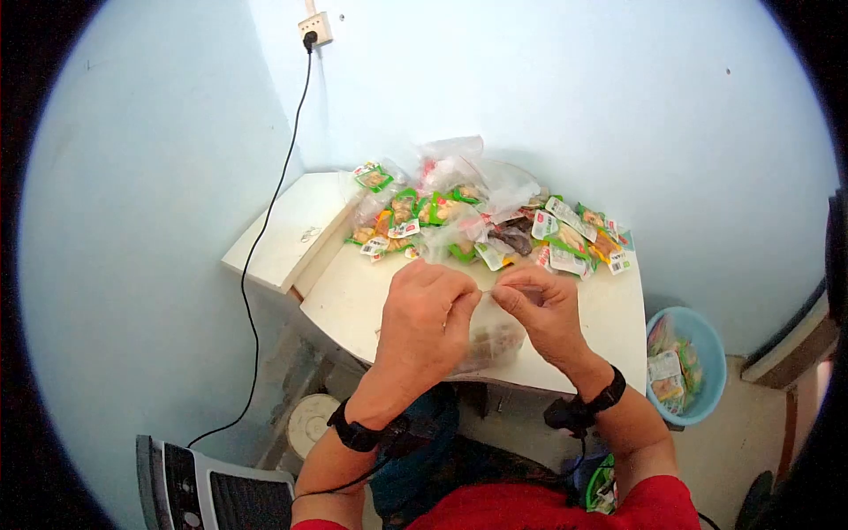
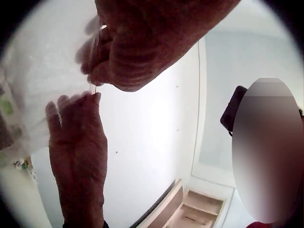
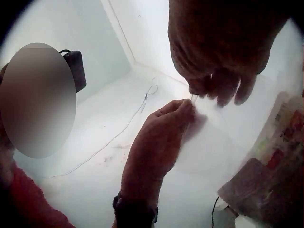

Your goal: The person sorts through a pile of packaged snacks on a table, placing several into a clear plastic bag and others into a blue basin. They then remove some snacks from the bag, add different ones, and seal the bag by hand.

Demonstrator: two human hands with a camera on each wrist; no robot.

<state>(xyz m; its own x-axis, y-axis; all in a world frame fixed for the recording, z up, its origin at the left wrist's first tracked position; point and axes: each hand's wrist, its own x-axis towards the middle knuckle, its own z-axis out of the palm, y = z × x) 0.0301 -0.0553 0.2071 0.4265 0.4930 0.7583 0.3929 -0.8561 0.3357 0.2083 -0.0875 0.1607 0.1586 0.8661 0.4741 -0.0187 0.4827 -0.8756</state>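
Note:
Over the front of the white table [image 1: 343, 305], both hands pinch the top edge of a clear plastic bag [image 1: 495, 346]. My left hand [image 1: 417, 322] grips it from the left, my right hand [image 1: 549, 320] from the right, with thumbs and fingertips close together. Below them hangs the bag, with packets showing through its lower part. In the left wrist view, the cloudy bag [image 2: 40, 61] spreads beside the fingers, and a thin reddish line runs along its edge. The right wrist view shows the left hand [image 3: 154, 147] meeting the right hand [image 3: 221, 52] at that edge.
Small food packets [image 1: 570, 237] and loose clear bags [image 1: 503, 185] are heaped along the table's back. A blue basin [image 1: 720, 380] holding more packets stands on the floor at right. At left, a black cord [image 1: 256, 265] runs from a wall socket [image 1: 315, 28] to an appliance [image 1: 181, 477].

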